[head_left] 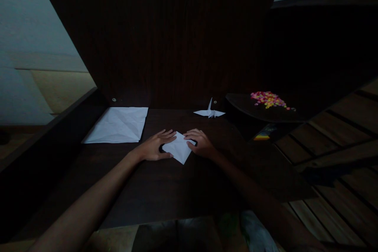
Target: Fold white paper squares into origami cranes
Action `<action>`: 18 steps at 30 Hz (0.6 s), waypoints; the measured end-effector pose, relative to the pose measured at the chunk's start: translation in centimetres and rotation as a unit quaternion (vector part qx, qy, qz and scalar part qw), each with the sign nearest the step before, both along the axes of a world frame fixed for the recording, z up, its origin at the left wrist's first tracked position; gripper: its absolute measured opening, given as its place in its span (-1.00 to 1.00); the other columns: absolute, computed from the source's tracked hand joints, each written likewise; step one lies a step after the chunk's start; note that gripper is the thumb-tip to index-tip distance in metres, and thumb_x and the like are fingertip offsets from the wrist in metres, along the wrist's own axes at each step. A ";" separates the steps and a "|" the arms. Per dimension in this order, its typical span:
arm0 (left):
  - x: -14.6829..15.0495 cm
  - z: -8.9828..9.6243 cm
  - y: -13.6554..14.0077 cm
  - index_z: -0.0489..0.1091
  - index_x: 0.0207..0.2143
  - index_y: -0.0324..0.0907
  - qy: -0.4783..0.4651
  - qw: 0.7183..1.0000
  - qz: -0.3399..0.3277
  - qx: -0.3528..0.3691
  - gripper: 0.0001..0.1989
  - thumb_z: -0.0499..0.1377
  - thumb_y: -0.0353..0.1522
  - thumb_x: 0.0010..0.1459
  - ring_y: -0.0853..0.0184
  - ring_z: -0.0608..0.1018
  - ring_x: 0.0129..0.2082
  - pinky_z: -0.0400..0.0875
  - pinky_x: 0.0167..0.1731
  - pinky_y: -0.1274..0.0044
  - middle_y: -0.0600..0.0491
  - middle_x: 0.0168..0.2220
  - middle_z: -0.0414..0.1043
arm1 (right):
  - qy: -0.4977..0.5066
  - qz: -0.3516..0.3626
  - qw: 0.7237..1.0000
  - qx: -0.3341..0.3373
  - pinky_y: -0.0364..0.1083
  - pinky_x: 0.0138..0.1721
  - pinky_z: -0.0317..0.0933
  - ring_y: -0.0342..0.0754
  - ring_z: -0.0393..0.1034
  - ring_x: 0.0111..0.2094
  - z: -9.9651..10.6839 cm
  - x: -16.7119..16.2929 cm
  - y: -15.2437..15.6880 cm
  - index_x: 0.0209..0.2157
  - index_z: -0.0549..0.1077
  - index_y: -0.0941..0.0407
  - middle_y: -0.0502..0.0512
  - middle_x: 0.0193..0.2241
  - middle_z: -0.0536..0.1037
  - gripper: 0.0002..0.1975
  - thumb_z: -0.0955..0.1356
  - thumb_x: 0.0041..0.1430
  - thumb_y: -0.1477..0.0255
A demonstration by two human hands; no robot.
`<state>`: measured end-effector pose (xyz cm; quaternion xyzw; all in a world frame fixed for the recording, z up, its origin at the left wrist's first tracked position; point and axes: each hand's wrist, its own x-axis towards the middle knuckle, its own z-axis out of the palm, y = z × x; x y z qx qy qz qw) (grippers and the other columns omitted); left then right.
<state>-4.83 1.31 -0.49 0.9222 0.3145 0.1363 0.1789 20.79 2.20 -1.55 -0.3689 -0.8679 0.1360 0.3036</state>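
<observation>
A small folded square of white paper [180, 149] lies flat on the dark table, turned so one corner points at me. My left hand [154, 145] rests along its left side, fingers stretched out, thumb and fingertips touching the paper. On the right side my right hand [201, 143] has its fingers spread over the upper edge, with the thumb on the paper. Just beyond my right hand stands a white folded paper crane [210, 112], wings out.
A stack of larger creased white paper sheets [118, 125] sits at the left. Right of the crane, a raised dark shelf [236, 102] bears a pile of small pink, red and yellow pieces [268, 99]. A tall dark panel [165, 39] closes off the back.
</observation>
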 end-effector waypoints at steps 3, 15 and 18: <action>-0.2 -0.3 0.1 0.12 0.23 -0.08 -0.002 1.000 0.000 0.023 -0.36 0.19 -0.20 0.13 0.13 0.08 0.30 -0.05 0.22 0.12 -0.08 0.30 0.01 | 0.010 0.016 1.000 0.001 0.13 -0.06 0.17 0.06 0.37 -0.09 0.0 0.1 0.4 -0.34 0.54 0.09 0.10 -0.17 0.58 -0.79 0.31 0.00 0.58; -0.3 1.0 -1.3 0.30 0.14 -0.08 -0.008 0.996 0.035 0.079 -0.47 0.19 -0.38 0.08 0.05 0.28 0.17 0.22 0.09 0.14 -0.06 0.22 0.22 | -0.001 0.024 1.000 -0.004 0.12 -0.10 0.14 0.10 0.33 -0.08 0.4 0.1 0.5 -0.24 0.53 0.10 0.14 -0.11 0.54 -0.71 0.33 -0.06 0.55; -0.3 1.0 -1.5 0.23 0.18 -0.10 -0.007 0.996 0.037 0.078 -0.39 0.23 -0.23 0.07 0.03 0.30 0.15 0.23 0.07 0.13 -0.11 0.22 0.20 | -0.014 0.029 0.999 -0.012 0.15 -0.09 0.10 0.14 0.30 -0.04 0.6 0.2 0.4 -0.19 0.52 0.09 0.15 -0.03 0.51 -0.66 0.34 -0.08 0.53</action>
